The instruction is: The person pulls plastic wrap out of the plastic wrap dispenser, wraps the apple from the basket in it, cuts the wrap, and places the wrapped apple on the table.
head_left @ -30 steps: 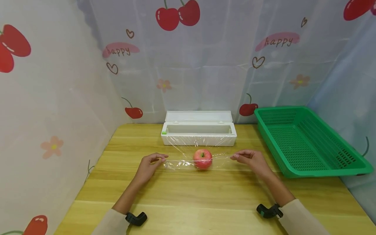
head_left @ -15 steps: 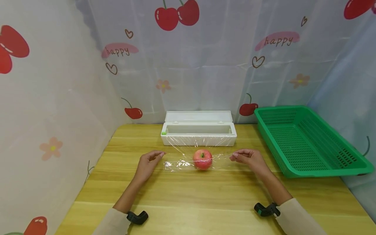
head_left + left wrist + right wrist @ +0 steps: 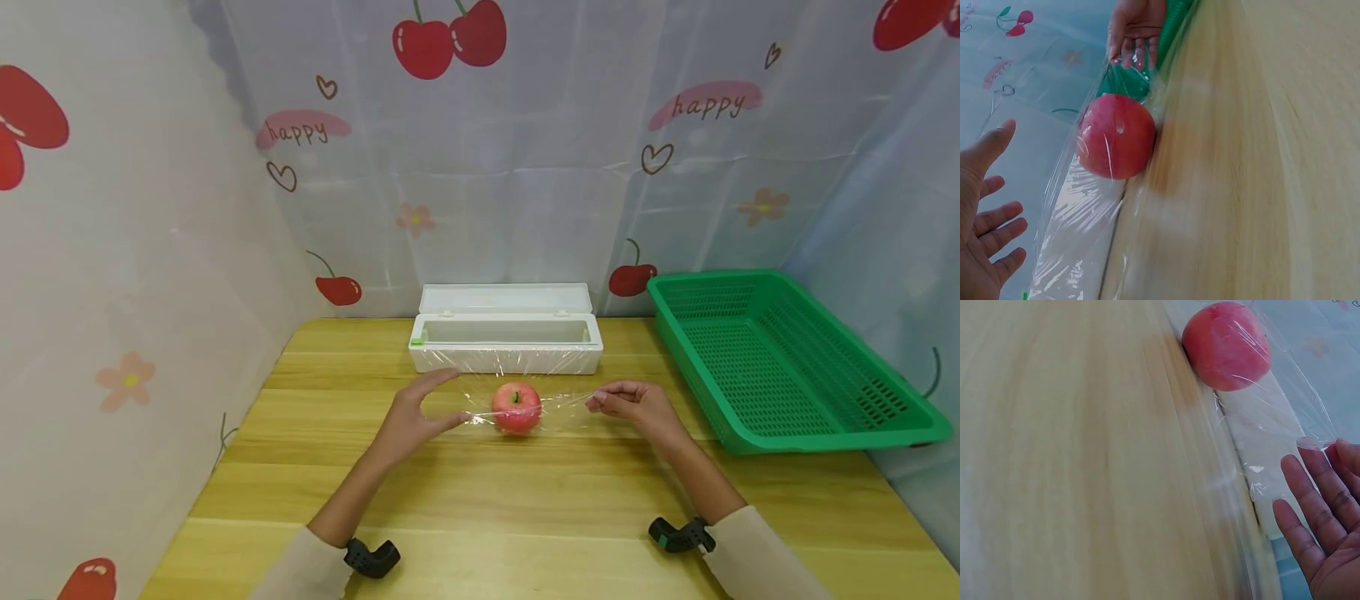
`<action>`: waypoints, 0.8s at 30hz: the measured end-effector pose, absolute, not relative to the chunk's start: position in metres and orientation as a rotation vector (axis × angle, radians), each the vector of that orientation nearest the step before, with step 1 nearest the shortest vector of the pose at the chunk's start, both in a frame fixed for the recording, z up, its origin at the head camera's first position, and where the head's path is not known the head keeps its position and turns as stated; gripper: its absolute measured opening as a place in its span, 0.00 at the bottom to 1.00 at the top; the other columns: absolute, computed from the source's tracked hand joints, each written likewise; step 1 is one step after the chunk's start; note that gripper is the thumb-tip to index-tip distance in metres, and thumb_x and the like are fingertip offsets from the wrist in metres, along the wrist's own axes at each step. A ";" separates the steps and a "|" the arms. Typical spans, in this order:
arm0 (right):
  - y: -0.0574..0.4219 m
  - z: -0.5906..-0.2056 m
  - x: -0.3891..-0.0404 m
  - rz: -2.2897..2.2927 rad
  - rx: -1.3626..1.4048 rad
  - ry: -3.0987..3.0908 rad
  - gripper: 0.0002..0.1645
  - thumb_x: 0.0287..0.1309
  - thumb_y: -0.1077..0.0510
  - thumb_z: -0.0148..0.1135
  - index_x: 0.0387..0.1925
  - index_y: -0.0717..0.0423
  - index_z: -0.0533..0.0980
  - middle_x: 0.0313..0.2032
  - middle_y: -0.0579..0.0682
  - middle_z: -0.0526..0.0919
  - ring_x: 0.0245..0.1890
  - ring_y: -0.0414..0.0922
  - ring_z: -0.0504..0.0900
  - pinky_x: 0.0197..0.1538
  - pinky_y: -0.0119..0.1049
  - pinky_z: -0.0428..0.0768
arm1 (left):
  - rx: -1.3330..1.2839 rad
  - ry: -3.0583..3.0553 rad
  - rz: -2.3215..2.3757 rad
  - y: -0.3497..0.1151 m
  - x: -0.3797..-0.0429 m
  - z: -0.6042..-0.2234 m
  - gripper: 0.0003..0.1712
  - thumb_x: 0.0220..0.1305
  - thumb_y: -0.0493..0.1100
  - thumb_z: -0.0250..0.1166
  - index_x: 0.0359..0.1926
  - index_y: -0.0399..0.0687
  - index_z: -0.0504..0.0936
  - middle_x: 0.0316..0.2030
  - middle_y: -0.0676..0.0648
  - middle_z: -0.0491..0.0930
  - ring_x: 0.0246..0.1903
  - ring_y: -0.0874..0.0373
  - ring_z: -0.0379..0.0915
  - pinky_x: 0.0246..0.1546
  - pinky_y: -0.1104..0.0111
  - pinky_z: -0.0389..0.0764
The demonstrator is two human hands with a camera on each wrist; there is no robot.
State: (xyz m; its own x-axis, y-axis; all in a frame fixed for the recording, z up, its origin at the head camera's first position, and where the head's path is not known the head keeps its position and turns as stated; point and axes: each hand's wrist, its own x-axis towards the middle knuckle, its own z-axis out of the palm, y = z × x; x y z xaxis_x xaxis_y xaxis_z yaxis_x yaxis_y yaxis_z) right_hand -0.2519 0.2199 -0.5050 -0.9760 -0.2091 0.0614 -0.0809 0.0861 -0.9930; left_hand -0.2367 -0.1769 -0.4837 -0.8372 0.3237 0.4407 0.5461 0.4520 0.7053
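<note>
A red apple (image 3: 516, 408) sits on the table with clear cling film (image 3: 562, 407) over it. The film runs back to a white box (image 3: 435, 360) whose lid stands up. My right hand (image 3: 637, 407) pinches the film's edge between thumb and forefinger, right of the apple; the other fingers spread loosely in the right wrist view. Left of the apple, my left hand (image 3: 411, 421) is spread, thumb and fingers wide apart. Its thumb is close to the film edge; whether it touches cannot be told. In the left wrist view the film passes beside the left hand's fingers (image 3: 1000, 237).
A green plastic basket (image 3: 693, 392) stands on the right of the wooden table (image 3: 480, 508). Behind the white box hangs a cherry-print curtain (image 3: 517, 192), which also closes off both sides. A small green piece (image 3: 417, 342) sits on the box's left front edge.
My left hand has let go of the film's left corner, spread its fingers and moved right toward the apple. The film's left end has drawn in. The right hand stays nearly still.
</note>
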 end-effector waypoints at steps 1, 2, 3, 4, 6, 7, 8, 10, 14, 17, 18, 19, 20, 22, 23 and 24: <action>0.220 -0.505 -0.252 -2.036 -0.307 2.242 0.20 0.69 0.59 0.64 0.49 0.77 0.79 0.38 0.55 0.90 0.40 0.44 0.89 0.49 0.41 0.86 | -0.772 -2.471 -1.326 -0.173 -0.238 -0.484 0.40 0.54 0.48 0.80 0.67 0.48 0.77 0.64 0.48 0.77 0.67 0.51 0.70 0.67 0.50 0.71; 0.221 -0.505 -0.252 -2.035 -0.313 2.241 0.20 0.69 0.60 0.64 0.49 0.78 0.79 0.38 0.55 0.90 0.40 0.44 0.89 0.49 0.41 0.86 | -0.791 -2.481 -1.319 -0.170 -0.239 -0.484 0.40 0.53 0.48 0.81 0.67 0.48 0.77 0.65 0.47 0.77 0.67 0.51 0.69 0.67 0.50 0.71; 0.221 -0.505 -0.253 -2.036 -0.315 2.240 0.20 0.69 0.60 0.64 0.49 0.78 0.79 0.38 0.55 0.90 0.40 0.43 0.89 0.49 0.41 0.86 | -0.808 -2.493 -1.312 -0.167 -0.240 -0.484 0.41 0.53 0.48 0.81 0.68 0.49 0.76 0.65 0.47 0.76 0.67 0.50 0.69 0.67 0.50 0.71; 0.221 -0.505 -0.253 -2.038 -0.318 2.237 0.20 0.69 0.60 0.64 0.49 0.78 0.79 0.38 0.55 0.90 0.40 0.43 0.89 0.50 0.41 0.86 | -0.820 -2.506 -1.314 -0.163 -0.241 -0.485 0.42 0.52 0.48 0.81 0.68 0.49 0.76 0.66 0.47 0.76 0.67 0.49 0.69 0.67 0.50 0.71; 0.222 -0.504 -0.254 -2.039 -0.330 2.228 0.20 0.69 0.61 0.63 0.50 0.79 0.78 0.39 0.56 0.90 0.41 0.43 0.89 0.50 0.41 0.86 | -0.839 -2.538 -1.314 -0.157 -0.243 -0.487 0.44 0.52 0.47 0.81 0.69 0.49 0.74 0.67 0.48 0.75 0.68 0.49 0.68 0.68 0.50 0.70; 0.222 -0.504 -0.254 -2.040 -0.333 2.223 0.20 0.70 0.62 0.63 0.51 0.79 0.78 0.39 0.56 0.90 0.41 0.42 0.89 0.51 0.41 0.85 | -0.856 -2.550 -1.314 -0.153 -0.244 -0.488 0.45 0.52 0.47 0.81 0.70 0.48 0.74 0.67 0.47 0.74 0.68 0.48 0.67 0.68 0.50 0.70; 0.223 -0.504 -0.254 -2.041 -0.330 2.222 0.20 0.70 0.62 0.62 0.51 0.79 0.78 0.39 0.56 0.90 0.41 0.42 0.89 0.51 0.41 0.85 | -0.871 -2.564 -1.312 -0.150 -0.245 -0.489 0.45 0.51 0.47 0.81 0.70 0.47 0.73 0.68 0.46 0.74 0.69 0.48 0.67 0.68 0.50 0.70; 0.223 -0.504 -0.254 -2.037 -0.328 2.223 0.20 0.70 0.62 0.62 0.51 0.79 0.78 0.39 0.56 0.90 0.41 0.42 0.89 0.51 0.42 0.85 | -0.893 -2.592 -1.299 -0.144 -0.248 -0.490 0.47 0.52 0.47 0.81 0.71 0.45 0.72 0.68 0.46 0.73 0.69 0.48 0.66 0.68 0.51 0.69; 0.223 -0.504 -0.255 -2.034 -0.327 2.229 0.19 0.70 0.63 0.62 0.50 0.80 0.78 0.39 0.57 0.90 0.41 0.41 0.89 0.51 0.42 0.85 | -0.939 -2.618 -1.255 -0.133 -0.255 -0.492 0.48 0.51 0.51 0.81 0.71 0.43 0.72 0.68 0.45 0.73 0.69 0.48 0.67 0.68 0.52 0.69; 0.223 -0.504 -0.255 -2.039 -0.316 2.235 0.19 0.69 0.62 0.63 0.50 0.79 0.79 0.39 0.57 0.90 0.40 0.42 0.89 0.50 0.41 0.86 | -0.970 -2.618 -1.258 -0.125 -0.260 -0.494 0.48 0.51 0.52 0.81 0.70 0.42 0.72 0.67 0.45 0.74 0.68 0.47 0.67 0.68 0.52 0.70; 0.223 -0.504 -0.255 -2.038 -0.319 2.236 0.19 0.69 0.62 0.63 0.50 0.78 0.79 0.39 0.57 0.90 0.40 0.42 0.89 0.50 0.41 0.86 | -0.972 -2.622 -1.263 -0.123 -0.261 -0.495 0.48 0.52 0.52 0.81 0.70 0.42 0.72 0.68 0.44 0.73 0.68 0.47 0.67 0.68 0.52 0.70; 0.222 -0.504 -0.255 -2.039 -0.319 2.236 0.19 0.69 0.62 0.63 0.50 0.78 0.79 0.39 0.56 0.90 0.41 0.42 0.89 0.50 0.41 0.86 | -0.973 -2.628 -1.268 -0.121 -0.262 -0.496 0.48 0.52 0.52 0.81 0.71 0.42 0.72 0.68 0.44 0.73 0.68 0.47 0.67 0.68 0.52 0.70; 0.222 -0.504 -0.255 -2.039 -0.322 2.238 0.19 0.69 0.61 0.63 0.50 0.78 0.79 0.39 0.56 0.90 0.41 0.42 0.89 0.50 0.42 0.86 | -0.974 -2.634 -1.281 -0.120 -0.264 -0.497 0.48 0.52 0.52 0.81 0.71 0.41 0.72 0.68 0.43 0.73 0.68 0.47 0.67 0.67 0.53 0.71; 0.222 -0.504 -0.256 -2.041 -0.329 2.235 0.19 0.69 0.61 0.63 0.51 0.77 0.79 0.39 0.56 0.90 0.41 0.43 0.89 0.50 0.42 0.85 | -0.971 -2.639 -1.314 -0.118 -0.266 -0.499 0.48 0.53 0.50 0.81 0.71 0.40 0.71 0.68 0.42 0.73 0.68 0.47 0.68 0.66 0.52 0.72; 0.222 -0.505 -0.256 -2.042 -0.337 2.231 0.20 0.69 0.61 0.63 0.51 0.78 0.79 0.39 0.56 0.90 0.41 0.43 0.89 0.50 0.43 0.85 | -0.969 -2.640 -1.336 -0.117 -0.267 -0.500 0.47 0.53 0.49 0.80 0.71 0.39 0.71 0.68 0.41 0.73 0.68 0.46 0.68 0.65 0.52 0.73; 0.222 -0.505 -0.256 -2.046 -0.343 2.229 0.20 0.69 0.61 0.63 0.51 0.78 0.79 0.39 0.56 0.90 0.41 0.43 0.89 0.50 0.43 0.85 | -0.965 -2.640 -1.359 -0.117 -0.268 -0.501 0.46 0.54 0.47 0.80 0.71 0.38 0.71 0.67 0.40 0.73 0.67 0.46 0.69 0.65 0.52 0.74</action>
State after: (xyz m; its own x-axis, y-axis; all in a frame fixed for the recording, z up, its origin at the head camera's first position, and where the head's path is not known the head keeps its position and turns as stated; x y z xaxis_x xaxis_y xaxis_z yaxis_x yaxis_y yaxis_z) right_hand -0.2558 0.2220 -0.5050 -0.9700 -0.2296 0.0801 -0.0995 0.0739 -0.9923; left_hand -0.2679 -0.1167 -0.5007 -0.8086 0.5145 0.2854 0.5312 0.4299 0.7300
